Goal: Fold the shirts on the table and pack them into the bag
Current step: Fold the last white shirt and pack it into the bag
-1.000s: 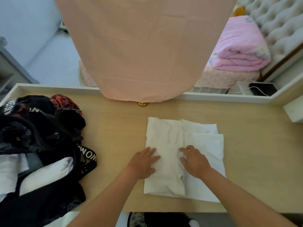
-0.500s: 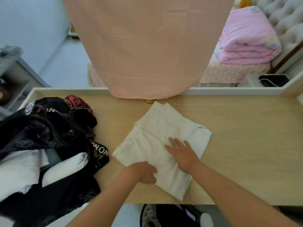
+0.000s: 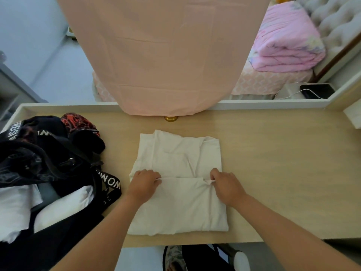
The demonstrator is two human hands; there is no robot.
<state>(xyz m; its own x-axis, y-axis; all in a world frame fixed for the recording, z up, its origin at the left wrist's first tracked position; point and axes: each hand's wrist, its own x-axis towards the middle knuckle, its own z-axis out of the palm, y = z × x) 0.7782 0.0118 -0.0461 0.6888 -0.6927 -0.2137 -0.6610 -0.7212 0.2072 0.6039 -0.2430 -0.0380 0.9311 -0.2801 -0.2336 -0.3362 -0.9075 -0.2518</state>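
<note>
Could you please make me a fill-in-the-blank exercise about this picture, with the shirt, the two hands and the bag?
1. The shirt on the table is ___ in colour.
2. The left hand and the right hand each pinch an edge of the ___.
3. The black bag lies to the ___ of the shirt.
4. The folded quilt beyond the table is ___.
Missing words: white; shirt; left; pink.
</note>
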